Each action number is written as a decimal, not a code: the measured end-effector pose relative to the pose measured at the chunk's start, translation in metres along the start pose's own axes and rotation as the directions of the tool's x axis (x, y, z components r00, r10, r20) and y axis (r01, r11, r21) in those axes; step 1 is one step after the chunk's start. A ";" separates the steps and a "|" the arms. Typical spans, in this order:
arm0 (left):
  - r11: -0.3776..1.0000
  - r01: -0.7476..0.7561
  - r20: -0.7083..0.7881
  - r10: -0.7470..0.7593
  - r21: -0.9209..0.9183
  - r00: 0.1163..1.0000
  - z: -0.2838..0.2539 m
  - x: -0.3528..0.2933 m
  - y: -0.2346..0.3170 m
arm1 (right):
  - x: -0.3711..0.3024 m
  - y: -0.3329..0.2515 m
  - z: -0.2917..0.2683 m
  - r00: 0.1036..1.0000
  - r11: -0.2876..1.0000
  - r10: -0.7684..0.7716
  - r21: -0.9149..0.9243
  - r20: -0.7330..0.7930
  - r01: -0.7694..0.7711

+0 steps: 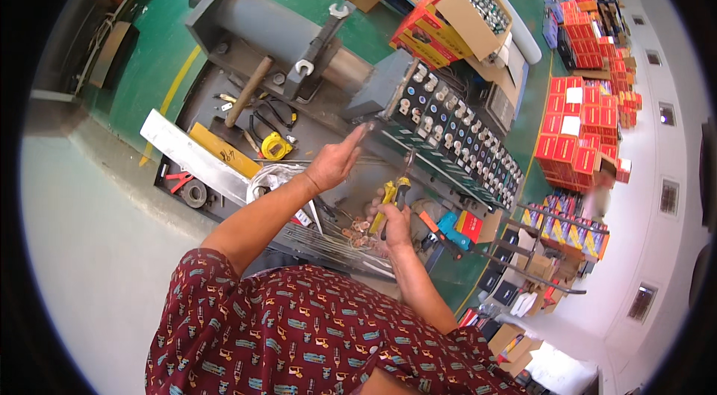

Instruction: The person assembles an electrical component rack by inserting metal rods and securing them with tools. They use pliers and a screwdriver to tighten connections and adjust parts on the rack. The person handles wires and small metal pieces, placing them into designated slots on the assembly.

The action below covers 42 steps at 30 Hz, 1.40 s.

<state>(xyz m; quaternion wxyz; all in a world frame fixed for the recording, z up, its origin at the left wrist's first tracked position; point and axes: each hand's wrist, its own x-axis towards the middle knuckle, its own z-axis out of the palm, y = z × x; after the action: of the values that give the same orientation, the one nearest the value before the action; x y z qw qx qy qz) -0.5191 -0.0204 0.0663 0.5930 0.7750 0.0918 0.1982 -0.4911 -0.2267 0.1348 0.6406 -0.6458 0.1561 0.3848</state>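
Observation:
My right hand (394, 223) is closed around a pair of yellow-handled pliers (404, 181). Their metal jaws point up toward the side of a long dark block (441, 171), whose top carries rows of round white and blue caps. To the left, my left hand (337, 162) reaches out with its fingers stretched, the fingertips near the block's close left corner. A small dark spot at those fingertips is too blurred to name. Below my hands lie loose copper-coloured pieces (358, 234) and thin metal rods (328, 244) on the bench.
On the bench's left are a hammer (250, 90), a yellow tape measure (276, 145), a white bar (196, 158) and a tape roll (194, 193). A large grey cylinder (261, 25) with wrenches stands behind. A teal tool (452, 231) lies right; red boxes (575, 126) are stacked beyond.

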 end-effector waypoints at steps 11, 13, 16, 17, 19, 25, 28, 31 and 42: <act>0.901 0.300 -0.163 -0.363 -0.313 0.918 0.006 -0.016 0.066 | 0.003 0.003 -0.005 1.000 1.000 -0.003 -0.013 0.018 0.003; 0.874 0.373 -0.126 -0.427 -0.312 0.895 0.001 -0.013 0.077 | 0.002 0.002 -0.003 1.000 1.000 0.001 0.023 0.010 -0.001; 0.845 0.413 -0.076 -0.462 -0.340 0.884 -0.007 -0.005 0.086 | 0.002 0.001 -0.003 1.000 1.000 0.001 0.011 0.013 -0.001; 0.838 0.415 -0.060 -0.463 -0.354 0.884 -0.009 -0.003 0.087 | 0.002 0.002 -0.004 1.000 1.000 0.004 0.012 0.014 -0.004; 0.826 0.424 -0.073 -0.481 -0.373 0.874 -0.008 -0.003 0.089 | 0.002 0.003 -0.006 1.000 1.000 0.007 0.016 0.011 -0.007; 0.770 0.476 -0.078 -0.556 -0.425 0.828 -0.006 0.006 0.093 | 0.001 0.000 -0.002 1.000 1.000 -0.011 -0.005 0.001 0.011; 0.741 0.527 -0.026 -0.589 -0.417 0.807 -0.007 0.013 0.089 | 0.002 0.001 0.000 1.000 0.999 -0.026 -0.026 -0.012 0.026; 0.617 0.650 0.161 -0.659 -0.443 0.735 -0.017 0.026 0.095 | 0.001 0.000 0.000 0.999 0.999 -0.031 -0.031 -0.010 0.031; 0.885 0.446 0.039 -0.445 -0.134 0.895 -0.018 0.022 0.082 | -0.002 -0.002 0.000 1.000 1.000 0.004 0.009 0.000 -0.004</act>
<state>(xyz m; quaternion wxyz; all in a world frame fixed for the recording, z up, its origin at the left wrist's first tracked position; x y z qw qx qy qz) -0.5144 -0.0188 0.1535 0.6756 0.6907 0.2508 0.0600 -0.4909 -0.2268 0.1380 0.6429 -0.6426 0.1592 0.3852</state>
